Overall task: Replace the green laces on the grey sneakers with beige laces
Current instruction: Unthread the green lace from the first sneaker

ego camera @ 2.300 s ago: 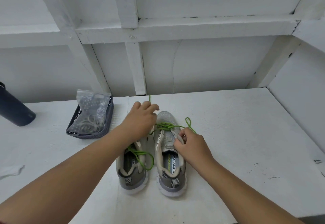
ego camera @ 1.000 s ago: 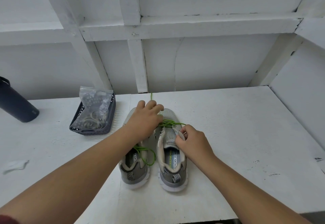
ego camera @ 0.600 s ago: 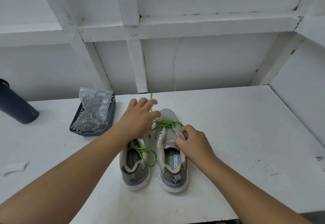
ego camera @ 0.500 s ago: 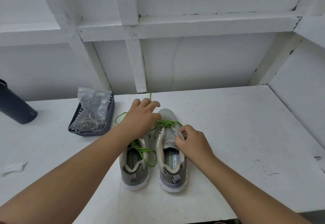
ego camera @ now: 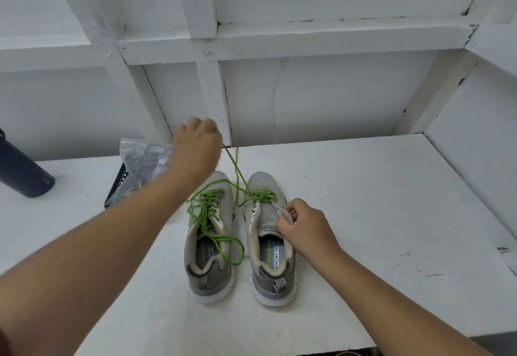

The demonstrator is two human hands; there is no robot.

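Two grey sneakers stand side by side on the white table, toes pointing away from me. The left sneaker [ego camera: 209, 243] still carries its green lace [ego camera: 208, 215], loose and looped over the opening. The right sneaker [ego camera: 270, 243] has green lace [ego camera: 258, 194] only across its lowest eyelets. My left hand [ego camera: 195, 148] is raised behind the shoes and pinches a strand of that lace, which runs taut down to the right sneaker. My right hand [ego camera: 303, 225] pinches the right sneaker's eyelet flap beside the tongue.
A dark mesh basket [ego camera: 117, 187] with a clear plastic bag [ego camera: 142, 157] of laces sits left of the shoes, partly behind my left arm. A dark bottle [ego camera: 21, 171] lies at the far left. White walls with beams close the back and right.
My left hand has lifted off the sneakers' toes and moved up and back, drawing a green strand out of the right sneaker. My right hand keeps its hold on the flap.
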